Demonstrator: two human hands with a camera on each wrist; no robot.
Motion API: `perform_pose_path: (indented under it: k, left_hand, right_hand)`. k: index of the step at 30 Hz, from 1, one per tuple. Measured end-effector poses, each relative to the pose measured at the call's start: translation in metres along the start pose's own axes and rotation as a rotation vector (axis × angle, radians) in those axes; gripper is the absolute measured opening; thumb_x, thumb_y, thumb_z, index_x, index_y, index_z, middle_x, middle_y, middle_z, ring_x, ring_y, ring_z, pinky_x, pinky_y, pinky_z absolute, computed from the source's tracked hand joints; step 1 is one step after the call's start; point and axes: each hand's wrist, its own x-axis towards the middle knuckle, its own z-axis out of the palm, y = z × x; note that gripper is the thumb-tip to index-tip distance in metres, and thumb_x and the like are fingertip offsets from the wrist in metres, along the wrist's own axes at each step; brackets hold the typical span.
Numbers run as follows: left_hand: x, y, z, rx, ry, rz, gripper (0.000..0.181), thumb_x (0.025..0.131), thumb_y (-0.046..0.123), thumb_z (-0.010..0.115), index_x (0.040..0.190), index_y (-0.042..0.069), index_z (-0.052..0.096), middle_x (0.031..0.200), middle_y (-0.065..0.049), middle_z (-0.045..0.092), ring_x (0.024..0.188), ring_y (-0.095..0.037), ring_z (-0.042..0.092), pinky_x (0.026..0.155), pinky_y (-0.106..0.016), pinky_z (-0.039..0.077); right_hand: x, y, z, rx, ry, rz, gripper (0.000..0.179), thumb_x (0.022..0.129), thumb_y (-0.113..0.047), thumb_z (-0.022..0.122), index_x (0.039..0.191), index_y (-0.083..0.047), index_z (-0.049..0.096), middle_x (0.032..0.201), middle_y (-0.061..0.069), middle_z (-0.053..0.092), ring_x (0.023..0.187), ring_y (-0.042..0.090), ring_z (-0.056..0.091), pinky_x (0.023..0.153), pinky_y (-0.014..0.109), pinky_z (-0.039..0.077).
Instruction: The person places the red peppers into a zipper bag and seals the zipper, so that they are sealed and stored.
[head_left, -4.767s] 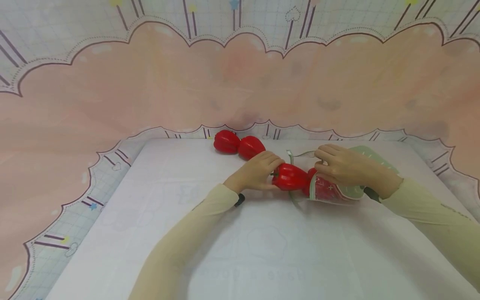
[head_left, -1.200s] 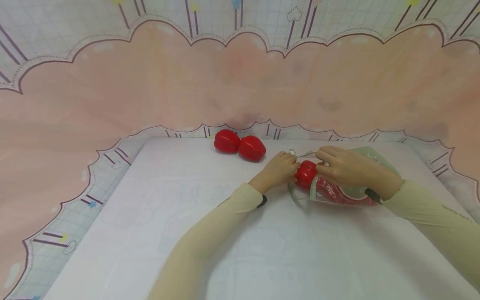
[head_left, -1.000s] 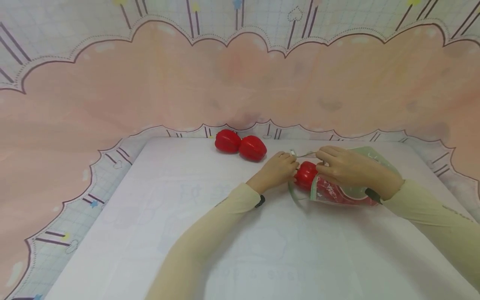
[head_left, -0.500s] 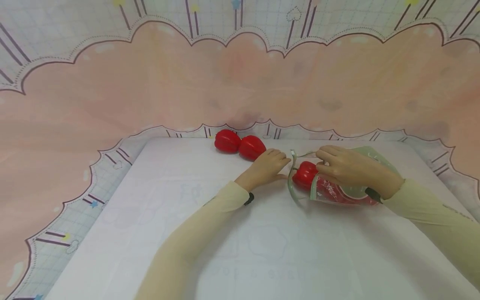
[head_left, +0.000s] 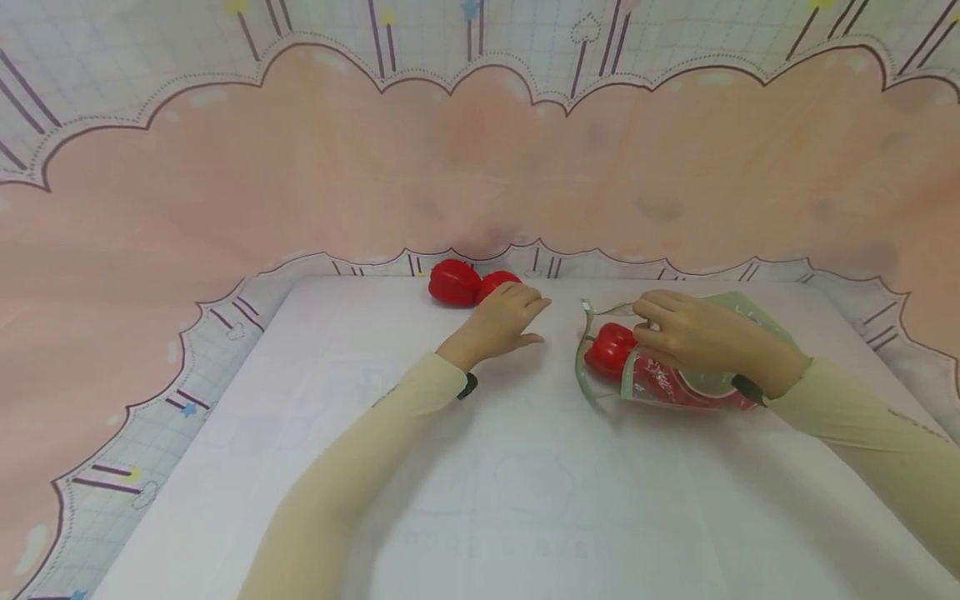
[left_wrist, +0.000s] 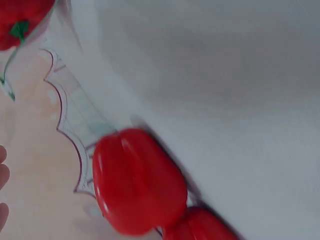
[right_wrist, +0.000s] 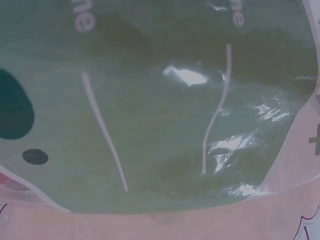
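My right hand (head_left: 682,332) pinches the upper edge of a clear plastic zip bag (head_left: 720,385) with a green print, its mouth facing left. One red bell pepper (head_left: 609,352) lies in the bag's mouth, stem to the left, and more red shows through the plastic behind it. My left hand (head_left: 497,325) holds nothing; thumb and fingers are spread, close by two more red bell peppers. The nearer pepper (head_left: 498,282) is partly hidden behind that hand, while the other pepper (head_left: 453,283) touches it on the left. The right wrist view is filled by the bag's printed green side.
All of this lies on a white table (head_left: 450,533) with faint printing. A peach and white patterned cloth (head_left: 480,167) rises behind the table's back edge, close to the two peppers.
A pepper went into the bag from the left, pushed by my left hand. That hand then let go and moved left to the two peppers at the back. The right hand stayed in place.
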Motion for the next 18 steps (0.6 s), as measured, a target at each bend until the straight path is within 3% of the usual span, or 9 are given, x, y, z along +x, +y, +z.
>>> perform_pose_path:
  k: [5, 13, 18]
  left_hand:
    - [-0.007, -0.017, -0.009, 0.036, 0.006, -0.026, 0.054, 0.081, 0.037, 0.071, 0.125, 0.01, 0.058, 0.121, -0.007, 0.062, 0.116, -0.023, 0.055, 0.106, -0.036, 0.042]
    - [-0.019, -0.045, -0.027, -0.002, -0.067, -0.134, 0.057, 0.081, 0.036, 0.071, 0.129, 0.008, 0.055, 0.125, -0.01, 0.058, 0.121, -0.027, 0.05, 0.11, -0.043, 0.037]
    - [-0.027, -0.063, -0.033, 0.011, -0.08, -0.155, 0.054, 0.083, 0.032, 0.071, 0.127, 0.006, 0.055, 0.125, -0.011, 0.057, 0.122, -0.028, 0.049, 0.11, -0.043, 0.036]
  right_hand:
    - [0.0, 0.0, -0.002, -0.017, -0.016, 0.004, 0.039, 0.057, -0.017, 0.088, 0.083, -0.008, 0.06, 0.091, 0.011, 0.06, 0.084, 0.024, 0.059, 0.072, 0.035, 0.058]
    - [-0.001, 0.0, -0.002, -0.028, -0.033, 0.012, 0.04, 0.057, -0.019, 0.088, 0.084, -0.009, 0.06, 0.092, 0.011, 0.062, 0.086, 0.024, 0.061, 0.072, 0.035, 0.058]
    - [-0.001, 0.0, -0.002, -0.024, -0.036, 0.016, 0.039, 0.058, -0.019, 0.088, 0.083, -0.009, 0.06, 0.09, 0.009, 0.059, 0.084, 0.022, 0.059, 0.072, 0.033, 0.058]
